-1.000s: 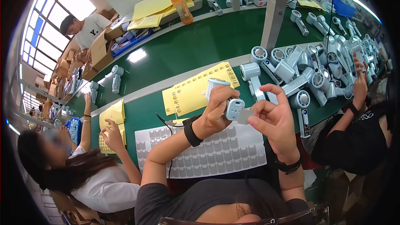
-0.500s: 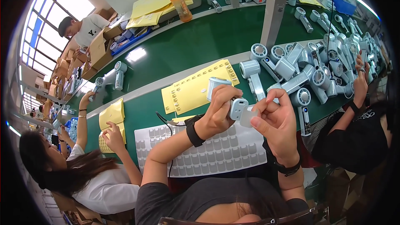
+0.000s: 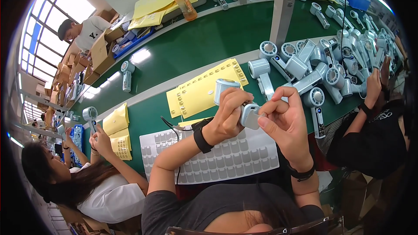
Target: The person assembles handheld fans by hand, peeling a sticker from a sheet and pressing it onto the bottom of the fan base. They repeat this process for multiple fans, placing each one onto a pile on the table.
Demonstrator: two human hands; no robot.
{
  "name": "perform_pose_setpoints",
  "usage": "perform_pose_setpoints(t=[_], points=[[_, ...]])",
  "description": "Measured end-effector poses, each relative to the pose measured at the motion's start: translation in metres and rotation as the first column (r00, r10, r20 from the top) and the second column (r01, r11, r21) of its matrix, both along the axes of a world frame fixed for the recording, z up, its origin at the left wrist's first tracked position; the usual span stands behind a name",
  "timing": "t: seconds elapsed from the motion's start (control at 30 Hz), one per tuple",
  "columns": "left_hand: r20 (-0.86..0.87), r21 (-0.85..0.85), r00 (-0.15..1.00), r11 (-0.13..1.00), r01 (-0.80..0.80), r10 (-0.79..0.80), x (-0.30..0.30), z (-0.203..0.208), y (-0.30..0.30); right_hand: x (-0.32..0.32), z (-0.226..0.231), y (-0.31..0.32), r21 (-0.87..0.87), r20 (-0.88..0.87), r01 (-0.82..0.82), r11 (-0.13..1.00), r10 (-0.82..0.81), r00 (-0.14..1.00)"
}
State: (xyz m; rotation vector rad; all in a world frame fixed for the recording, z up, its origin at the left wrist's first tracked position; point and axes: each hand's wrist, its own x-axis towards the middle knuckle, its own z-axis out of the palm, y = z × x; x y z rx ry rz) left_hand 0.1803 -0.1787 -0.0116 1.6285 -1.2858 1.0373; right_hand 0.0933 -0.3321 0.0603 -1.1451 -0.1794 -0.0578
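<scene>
My left hand (image 3: 230, 114) is closed around a light blue handheld fan (image 3: 225, 88), whose round head sticks out above my fingers. The end of its handle points toward my right hand (image 3: 287, 124). Between that hand's thumb and index finger is a greyish translucent sticker (image 3: 251, 123), lying against or right at the handle end; I cannot tell how much of it touches. Below my hands lies a white sheet of grey stickers (image 3: 217, 162), rows of them still on it. My fingers hide the middle of the fan's handle.
Yellow sticker sheets (image 3: 204, 89) lie beyond my hands. Many handheld fans (image 3: 324, 67) are heaped to the right. A metal post (image 3: 284, 11) rises behind them. A co-worker (image 3: 93, 187) at left holds another fan (image 3: 90, 115); one more person (image 3: 374, 135) sits at right.
The sticker has tilted and sits closer against the fan's handle end, which has turned slightly. At left, the co-worker has drawn a fan in from the bench and now holds it with both hands.
</scene>
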Motion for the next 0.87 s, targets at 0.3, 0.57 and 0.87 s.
perform_pose_setpoints(t=[0.3, 0.57, 0.87], points=[[0.001, 0.033, 1.0, 0.999, 0.009, -0.009, -0.0019, 0.0007, 0.0016, -0.0006, 0.0017, -0.0005, -0.058, -0.032, -0.026, 0.998, 0.024, 0.999], [-0.006, 0.025, 1.0, 1.0, -0.005, 0.005, -0.004, 0.0017, 0.0005, -0.0022, 0.0077, 0.0017, -0.009, -0.066, -0.022, 1.0, 0.021, 0.998], [0.043, -0.001, 0.999, 1.0, -0.006, 0.006, -0.0029, -0.0035, 0.0006, -0.006, 0.0037, 0.0055, -0.057, -0.028, 0.011, 0.998, -0.013, 1.0]])
